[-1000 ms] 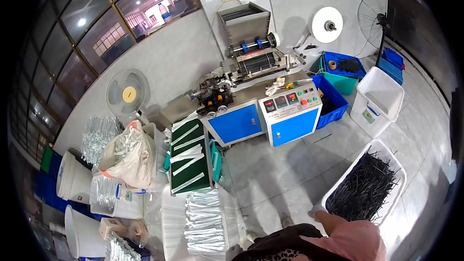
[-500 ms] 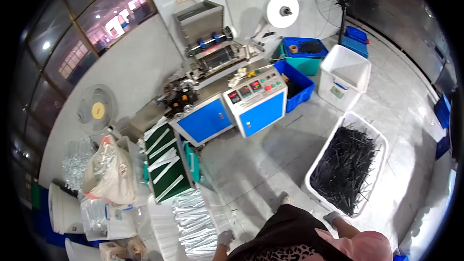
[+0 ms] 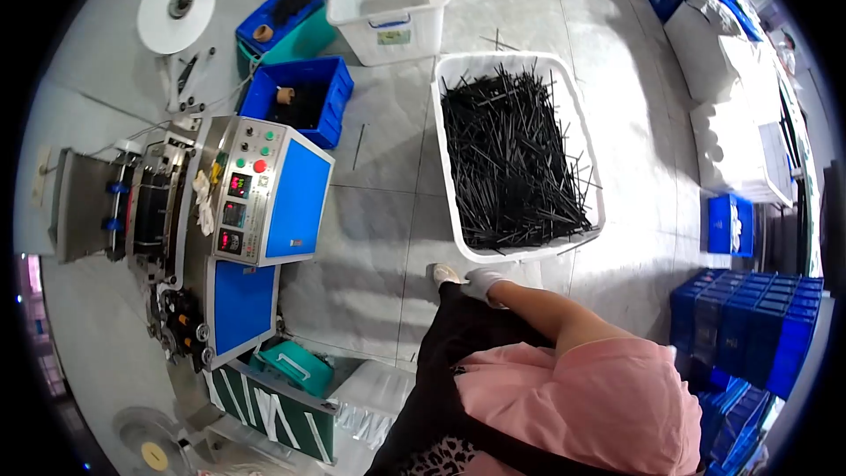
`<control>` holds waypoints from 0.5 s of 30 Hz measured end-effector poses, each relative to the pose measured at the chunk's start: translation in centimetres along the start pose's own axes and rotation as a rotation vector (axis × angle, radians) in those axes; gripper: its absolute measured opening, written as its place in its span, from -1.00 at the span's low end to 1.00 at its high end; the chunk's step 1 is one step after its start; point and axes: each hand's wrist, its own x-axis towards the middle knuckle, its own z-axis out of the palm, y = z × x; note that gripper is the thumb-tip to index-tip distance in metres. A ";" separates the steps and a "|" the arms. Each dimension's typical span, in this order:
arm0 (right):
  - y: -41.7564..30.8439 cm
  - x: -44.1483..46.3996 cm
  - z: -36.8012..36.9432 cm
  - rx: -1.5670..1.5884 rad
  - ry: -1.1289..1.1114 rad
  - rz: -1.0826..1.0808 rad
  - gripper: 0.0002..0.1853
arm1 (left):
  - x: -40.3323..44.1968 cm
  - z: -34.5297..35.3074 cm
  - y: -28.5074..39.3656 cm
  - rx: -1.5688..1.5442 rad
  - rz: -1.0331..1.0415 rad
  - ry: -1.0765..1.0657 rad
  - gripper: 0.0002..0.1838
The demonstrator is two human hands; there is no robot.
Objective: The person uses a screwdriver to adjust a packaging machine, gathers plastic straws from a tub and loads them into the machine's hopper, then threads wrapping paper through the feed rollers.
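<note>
View swung rightward, right hand [image 3: 482, 283] near white tub [image 3: 577, 125] of black sticks [image 3: 511, 159], cannot tell its grip

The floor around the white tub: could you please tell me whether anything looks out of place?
Yes: a thin dark stick lies on the floor between the blue crate and the white tub. It looks stray, as similar black sticks are piled in the tub.

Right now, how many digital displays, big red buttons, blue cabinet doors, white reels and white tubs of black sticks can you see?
Digital displays: 3
Big red button: 1
Blue cabinet doors: 2
White reel: 1
White tub of black sticks: 1
Total: 8
</note>
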 end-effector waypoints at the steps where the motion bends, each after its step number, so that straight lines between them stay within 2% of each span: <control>1: -1.1 -0.3 0.1 0.069 0.000 -0.030 -0.48 | 0.5 -0.7 1.1 0.008 0.011 0.015 -0.69; 2: -1.7 -0.6 -0.1 0.135 0.002 -0.059 -0.49 | 1.1 -1.2 2.3 0.055 0.054 0.021 -0.69; 3: -2.0 -1.5 -0.8 0.141 -0.005 -0.041 -0.49 | -0.9 -1.6 6.3 0.526 0.464 -0.004 -0.67; 4: -2.2 -2.5 -1.5 0.201 0.010 -0.026 -0.50 | -3.2 -2.1 10.7 0.979 0.889 0.184 -0.64; 6: -1.8 -4.9 -2.4 0.334 0.128 0.037 -0.52 | 0.2 -2.5 14.6 -0.181 0.293 -0.340 -0.62; 7: -0.8 -6.2 -2.3 0.407 0.226 0.071 -0.54 | -0.2 -1.9 16.1 -0.150 0.328 -0.339 -0.63; 8: 2.4 -5.6 0.0 0.615 0.228 0.078 -0.54 | -2.4 -1.7 19.7 -0.128 0.367 -0.312 -0.63; 9: 4.1 -5.7 -0.8 0.744 0.123 0.223 -0.52 | -2.4 -1.8 22.4 0.075 0.399 -0.337 -0.63; 10: 5.7 -7.6 -0.5 0.899 0.208 0.259 -0.47 | -2.1 -2.2 23.8 0.262 0.414 -0.339 -0.62; 11: 7.0 -9.4 -0.2 0.940 0.304 0.261 -0.58 | 0.2 -1.7 23.3 0.349 0.394 -0.311 -0.58; 12: 9.8 -9.1 0.1 0.887 0.372 0.250 -0.58 | 2.6 -0.8 23.6 0.424 0.367 -0.287 -0.53; 14: 15.2 -7.9 1.9 0.684 0.425 0.332 -0.58 | 0.7 -0.9 28.3 0.631 0.455 -0.195 -0.59; 15: 17.8 -7.2 2.9 0.584 0.413 0.409 -0.57 | 1.0 -0.6 29.4 0.573 0.441 -0.165 -0.59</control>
